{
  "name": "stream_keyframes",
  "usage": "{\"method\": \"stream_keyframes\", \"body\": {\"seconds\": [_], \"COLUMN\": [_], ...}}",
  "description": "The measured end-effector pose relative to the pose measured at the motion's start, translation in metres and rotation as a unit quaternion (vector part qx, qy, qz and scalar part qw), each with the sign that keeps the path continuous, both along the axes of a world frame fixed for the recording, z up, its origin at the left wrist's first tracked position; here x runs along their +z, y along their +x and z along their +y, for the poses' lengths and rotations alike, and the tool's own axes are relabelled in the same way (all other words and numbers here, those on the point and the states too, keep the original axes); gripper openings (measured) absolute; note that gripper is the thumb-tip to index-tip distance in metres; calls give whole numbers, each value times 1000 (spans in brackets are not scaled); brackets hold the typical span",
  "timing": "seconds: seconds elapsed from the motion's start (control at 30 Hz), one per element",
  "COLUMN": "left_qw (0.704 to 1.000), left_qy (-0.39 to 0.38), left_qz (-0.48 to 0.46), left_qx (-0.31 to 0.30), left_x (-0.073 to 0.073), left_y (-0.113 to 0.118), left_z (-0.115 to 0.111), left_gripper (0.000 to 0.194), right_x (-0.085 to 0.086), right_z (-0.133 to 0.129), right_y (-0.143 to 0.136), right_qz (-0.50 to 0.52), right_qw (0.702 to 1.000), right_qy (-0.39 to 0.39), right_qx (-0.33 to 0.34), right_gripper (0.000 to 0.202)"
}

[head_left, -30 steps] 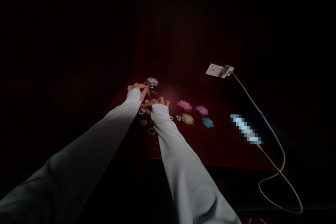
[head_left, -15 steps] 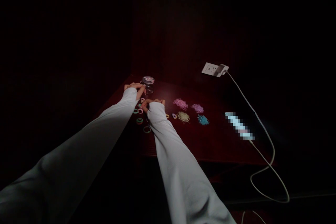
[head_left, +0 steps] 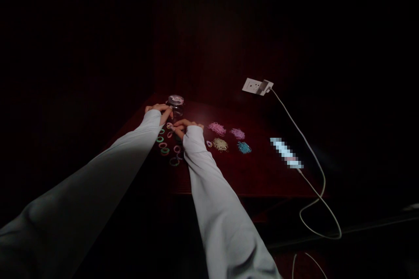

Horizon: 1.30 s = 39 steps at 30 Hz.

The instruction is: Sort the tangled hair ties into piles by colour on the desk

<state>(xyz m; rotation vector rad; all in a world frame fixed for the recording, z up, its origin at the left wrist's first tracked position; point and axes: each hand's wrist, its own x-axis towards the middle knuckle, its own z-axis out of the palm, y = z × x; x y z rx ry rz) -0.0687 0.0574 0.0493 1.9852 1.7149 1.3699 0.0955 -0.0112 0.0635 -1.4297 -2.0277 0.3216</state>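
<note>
On the dark red table, my left hand has its fingers curled against the left side of a small clear jar with a patterned lid. My right hand is just in front of the jar, thumb and forefinger brought together at a pale hair tie. Loose hair ties in green, pink and purple lie between and below my hands, among them a green hair tie and a dark green one. My right hand and sleeve cover part of this group.
Right of my hands are piles of small bands: pink, purple, yellowish and blue. A blurred-out device lies farther right, its white cable running to a wall socket. The surroundings are very dark.
The whole view has shifted, so things sit farther left. My right hand's fingertips have moved a little closer to the jar, uncovering more hair ties. My left hand stays at the jar.
</note>
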Motion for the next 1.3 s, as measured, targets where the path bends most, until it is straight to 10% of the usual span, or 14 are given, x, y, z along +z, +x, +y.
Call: {"method": "stream_keyframes", "body": {"seconds": [0.47, 0.77, 1.0, 1.3], "left_qw": [998, 980, 952, 893], "left_qy": [-47, 0, -19, 71], "left_qz": [43, 52, 113, 216], "left_qx": [-25, -192, -284, -388], "left_x": [3, -22, -24, -10], "left_y": [4, 6, 0, 40], "left_z": [-4, -2, 6, -27], "left_gripper": [38, 33, 32, 32], "right_x": [-9, -12, -20, -25], "right_z": [-43, -49, -60, -56], "right_y": [229, 206, 140, 113], "right_qz": [-62, -80, -198, -224], "right_qw": [934, 929, 963, 967], "right_qy": [31, 74, 119, 95], "right_qx": [-351, -354, -139, -69], "right_gripper": [48, 42, 27, 26]}}
